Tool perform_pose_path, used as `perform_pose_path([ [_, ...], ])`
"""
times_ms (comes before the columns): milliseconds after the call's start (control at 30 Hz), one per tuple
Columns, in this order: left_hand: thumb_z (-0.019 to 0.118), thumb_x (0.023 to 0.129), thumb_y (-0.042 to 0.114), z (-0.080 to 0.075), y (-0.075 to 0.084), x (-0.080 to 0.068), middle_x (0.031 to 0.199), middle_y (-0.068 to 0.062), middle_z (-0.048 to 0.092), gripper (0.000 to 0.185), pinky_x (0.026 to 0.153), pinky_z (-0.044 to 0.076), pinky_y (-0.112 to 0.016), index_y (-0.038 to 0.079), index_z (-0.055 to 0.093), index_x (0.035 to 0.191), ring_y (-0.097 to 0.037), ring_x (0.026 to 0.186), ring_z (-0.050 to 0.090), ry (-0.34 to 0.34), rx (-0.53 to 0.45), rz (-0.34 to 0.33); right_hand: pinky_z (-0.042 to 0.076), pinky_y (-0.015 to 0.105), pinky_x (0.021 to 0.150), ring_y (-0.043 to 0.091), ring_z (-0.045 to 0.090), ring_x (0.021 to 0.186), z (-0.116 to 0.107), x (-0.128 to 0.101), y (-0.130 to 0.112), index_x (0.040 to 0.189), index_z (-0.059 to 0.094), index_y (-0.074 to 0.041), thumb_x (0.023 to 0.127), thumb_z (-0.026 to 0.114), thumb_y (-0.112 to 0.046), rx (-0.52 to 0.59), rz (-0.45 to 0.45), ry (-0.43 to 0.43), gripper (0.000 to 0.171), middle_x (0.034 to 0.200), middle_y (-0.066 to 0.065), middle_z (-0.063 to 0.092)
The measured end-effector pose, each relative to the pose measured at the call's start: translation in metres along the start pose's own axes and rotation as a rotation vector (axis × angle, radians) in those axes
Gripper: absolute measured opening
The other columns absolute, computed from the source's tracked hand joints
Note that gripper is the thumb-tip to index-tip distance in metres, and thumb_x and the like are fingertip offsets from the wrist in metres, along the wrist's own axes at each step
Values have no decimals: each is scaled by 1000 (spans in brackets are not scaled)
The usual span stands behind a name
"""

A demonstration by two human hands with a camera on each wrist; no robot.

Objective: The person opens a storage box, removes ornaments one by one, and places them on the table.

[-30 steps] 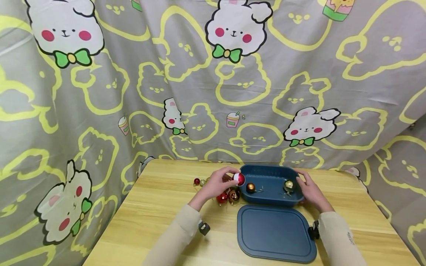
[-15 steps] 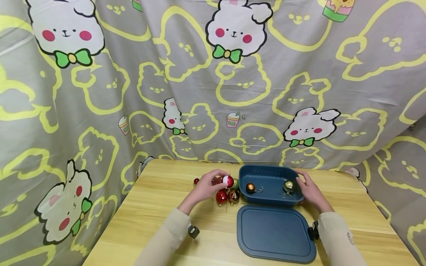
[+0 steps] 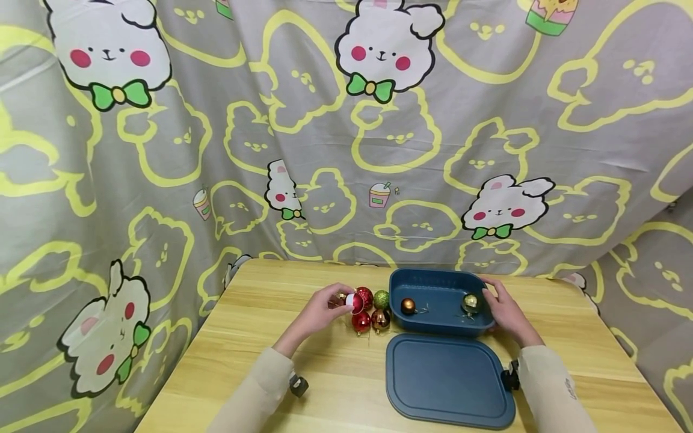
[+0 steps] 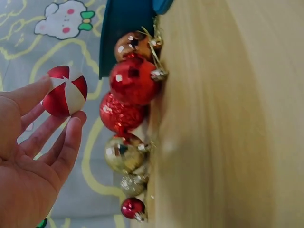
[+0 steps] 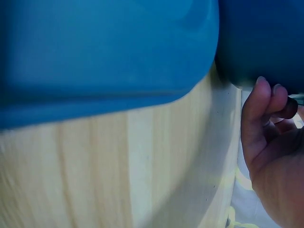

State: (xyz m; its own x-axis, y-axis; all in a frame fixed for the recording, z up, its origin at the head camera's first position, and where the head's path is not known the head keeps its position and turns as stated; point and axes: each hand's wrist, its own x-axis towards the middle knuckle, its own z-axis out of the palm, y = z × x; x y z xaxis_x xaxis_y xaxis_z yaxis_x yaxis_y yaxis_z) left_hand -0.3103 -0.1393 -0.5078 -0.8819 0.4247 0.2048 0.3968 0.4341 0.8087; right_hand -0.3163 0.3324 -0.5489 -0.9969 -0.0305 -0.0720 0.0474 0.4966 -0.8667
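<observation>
My left hand [image 3: 318,314] pinches a red-and-white Christmas ball [image 4: 65,91] between thumb and fingertips, held up beside a cluster of other ornaments. In that cluster are a shiny red ball [image 3: 361,322], a copper ball [image 3: 381,320], a green ball [image 3: 381,299] and a glittery red ball [image 4: 121,113]. Gold and dark red ones trail off below in the left wrist view. My right hand [image 3: 507,313] grips the right end of the blue box [image 3: 433,326], fingers against its outer wall. Inside lie a small copper ornament [image 3: 408,305] and a gold ball [image 3: 470,302].
A blue lid [image 3: 449,380] lies flat on the wooden table [image 3: 216,367] in front of the box. Behind the table hangs a grey curtain [image 3: 319,144] with rabbit prints. A black wrist mount [image 3: 298,385] shows at my left cuff.
My left hand has moved left with the red-and-white ball, away from the box's left rim and past the cluster, uncovering the green and glittery red balls. The right hand stays put.
</observation>
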Motion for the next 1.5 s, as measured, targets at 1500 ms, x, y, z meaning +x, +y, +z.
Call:
perform_pose_path([
  [1500, 73, 97, 19, 0, -39, -27, 127, -17, 68, 35, 85, 60, -31, 12, 67, 130, -21, 100, 69, -41, 25, -111, 59, 46, 49, 29, 69, 59, 0, 2, 3, 164, 18, -13, 114, 29, -44, -10, -1, 1, 59, 120, 40, 59],
])
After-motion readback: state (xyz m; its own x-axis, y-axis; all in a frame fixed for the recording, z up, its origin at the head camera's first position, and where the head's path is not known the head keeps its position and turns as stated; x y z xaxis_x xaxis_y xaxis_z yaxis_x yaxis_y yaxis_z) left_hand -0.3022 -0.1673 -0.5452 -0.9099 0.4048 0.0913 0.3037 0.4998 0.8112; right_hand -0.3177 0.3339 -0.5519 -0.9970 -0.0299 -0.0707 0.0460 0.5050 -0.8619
